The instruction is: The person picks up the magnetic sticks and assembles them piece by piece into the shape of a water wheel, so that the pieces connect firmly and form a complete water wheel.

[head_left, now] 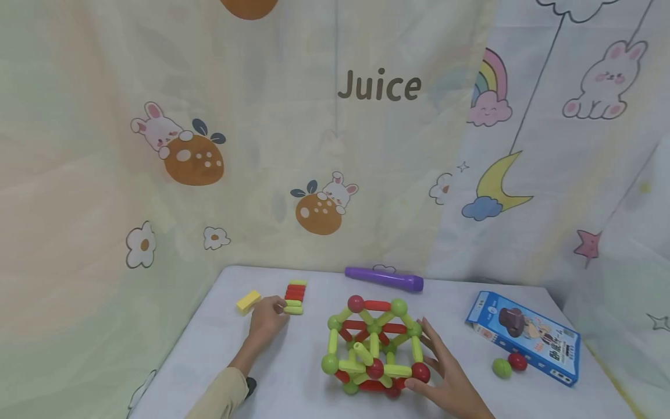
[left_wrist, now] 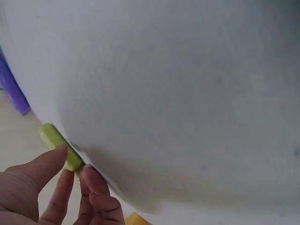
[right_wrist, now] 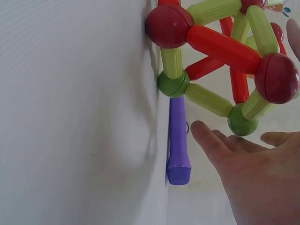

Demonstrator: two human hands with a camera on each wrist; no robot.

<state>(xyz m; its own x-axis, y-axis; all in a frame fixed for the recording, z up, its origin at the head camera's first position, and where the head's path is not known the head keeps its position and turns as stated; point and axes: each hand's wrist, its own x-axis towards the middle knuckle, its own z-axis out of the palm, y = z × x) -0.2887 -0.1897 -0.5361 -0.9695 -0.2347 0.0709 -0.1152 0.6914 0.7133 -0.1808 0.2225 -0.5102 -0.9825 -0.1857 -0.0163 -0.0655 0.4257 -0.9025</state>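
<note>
In the head view, a short row of green and red rods (head_left: 295,289) lies on the table at the left. My left hand (head_left: 268,317) is at the near end of this row. The left wrist view has its thumb and a finger pinching one ribbed green rod (left_wrist: 54,135). A framework of red and green rods and balls (head_left: 374,328) stands near the middle, with one green rod sticking out at its front. Fingers spread, my right hand (head_left: 445,378) rests along the framework's right side. From the right wrist, its palm (right_wrist: 262,173) appears close beside the balls.
A yellow block (head_left: 248,302) lies left of the rods. Toward the back edge is a purple tube (head_left: 384,279) with a wider end. On the right lie a blue printed box (head_left: 528,337), a loose green ball (head_left: 501,368) and a red ball (head_left: 517,361). A printed curtain hangs behind.
</note>
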